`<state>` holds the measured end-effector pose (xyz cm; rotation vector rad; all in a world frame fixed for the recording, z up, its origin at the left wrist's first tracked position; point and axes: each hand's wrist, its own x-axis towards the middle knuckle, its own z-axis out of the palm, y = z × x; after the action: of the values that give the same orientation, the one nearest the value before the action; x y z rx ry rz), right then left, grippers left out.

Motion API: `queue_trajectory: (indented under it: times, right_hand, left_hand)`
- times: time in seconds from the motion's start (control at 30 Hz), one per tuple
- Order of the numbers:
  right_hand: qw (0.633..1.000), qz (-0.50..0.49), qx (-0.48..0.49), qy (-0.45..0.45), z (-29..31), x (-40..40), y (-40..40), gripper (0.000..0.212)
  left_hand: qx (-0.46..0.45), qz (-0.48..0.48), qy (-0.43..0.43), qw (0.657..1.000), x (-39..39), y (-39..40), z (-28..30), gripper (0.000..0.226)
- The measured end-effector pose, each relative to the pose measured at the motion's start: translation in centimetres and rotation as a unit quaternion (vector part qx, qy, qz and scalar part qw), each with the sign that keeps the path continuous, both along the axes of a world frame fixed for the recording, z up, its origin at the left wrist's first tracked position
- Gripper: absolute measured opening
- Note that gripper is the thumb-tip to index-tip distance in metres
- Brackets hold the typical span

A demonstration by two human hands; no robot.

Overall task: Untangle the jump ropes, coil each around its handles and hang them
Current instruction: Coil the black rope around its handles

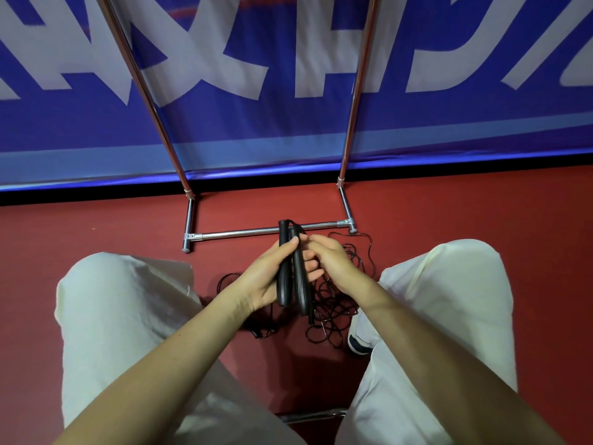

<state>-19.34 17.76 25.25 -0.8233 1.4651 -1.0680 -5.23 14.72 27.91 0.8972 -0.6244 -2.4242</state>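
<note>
Left hand [268, 277]: fingers curled round two black handles [290, 271], thumb pressed on the upper end, handles side by side and nearly upright
Right hand [327, 258]: fingertips [309, 240] pinched together at the tops of the handles, just beside the left thumb; whether cord lies in the pinch cannot be told
Black cord [333, 303]: thin, glossy, heaped in tangled loops on the red floor [112, 226] directly beneath both hands, between two knees in pale trousers [122, 303]; one strand trailing toward the rack's right foot
Metal rack [244, 232]: chrome base bar just beyond the handles, two uprights rising against a blue banner [256, 123]
Bare floor either side of the rack
</note>
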Motion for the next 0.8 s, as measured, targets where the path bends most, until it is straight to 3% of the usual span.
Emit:
queue_trajectory:
  times: [0.17,0.37,0.5,0.63,0.8]
  right_hand:
    - [0.978,0.014,-0.008,0.21,-1.3,0.0,-0.3,0.037]
    - [0.998,-0.049,-0.011,0.041,0.0,2.7,-0.4,0.032]
    - [0.988,-0.116,-0.002,0.104,-1.5,5.1,-0.2,0.038]
    - [0.985,-0.168,0.004,0.027,-0.7,6.9,-1.0,0.046]
    - [0.967,-0.253,0.0,-0.028,-0.8,7.3,-1.3,0.037]
  left_hand:
    - [-0.038,0.032,-0.017,0.999,0.4,-1.5,-0.4,0.026]
    - [-0.098,0.111,-0.014,0.989,-0.1,-1.9,-0.3,0.004]
    - [-0.097,0.181,0.004,0.979,-0.4,-3.3,0.3,0.004]
    - [-0.1,0.256,-0.014,0.961,-0.7,-3.9,0.7,0.003]
    - [-0.118,0.268,-0.024,0.956,-1.9,-2.7,0.9,0.003]
